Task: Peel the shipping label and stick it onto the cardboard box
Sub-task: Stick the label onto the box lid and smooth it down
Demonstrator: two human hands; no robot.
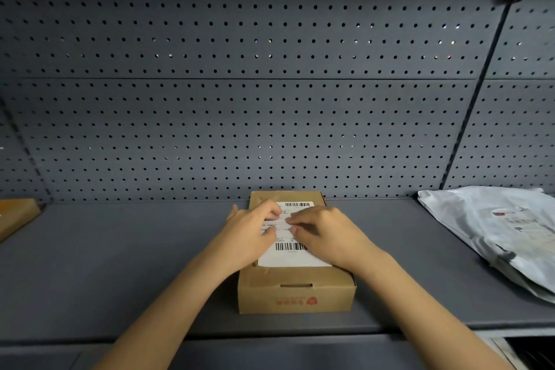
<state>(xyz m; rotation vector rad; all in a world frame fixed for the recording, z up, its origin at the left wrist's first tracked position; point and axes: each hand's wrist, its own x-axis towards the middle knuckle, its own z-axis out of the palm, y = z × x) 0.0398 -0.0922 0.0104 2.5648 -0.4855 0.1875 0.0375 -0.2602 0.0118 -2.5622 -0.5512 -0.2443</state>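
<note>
A brown cardboard box (295,294) with a red logo on its front stands on the grey shelf, in the middle. A white shipping label (292,257) with two barcodes lies flat on the box's lid. My left hand (250,230) rests palm down on the label's left side, fingers spread and pressing. My right hand (326,233) lies the same way on the label's right side. The fingertips of both hands nearly meet over the label's middle. The hands hide the label's printed middle part.
A grey-white plastic mailer bag (498,228) with its own label lies on the shelf at the right. The corner of another cardboard box (16,215) shows at the far left. A grey pegboard wall (270,99) rises right behind the box.
</note>
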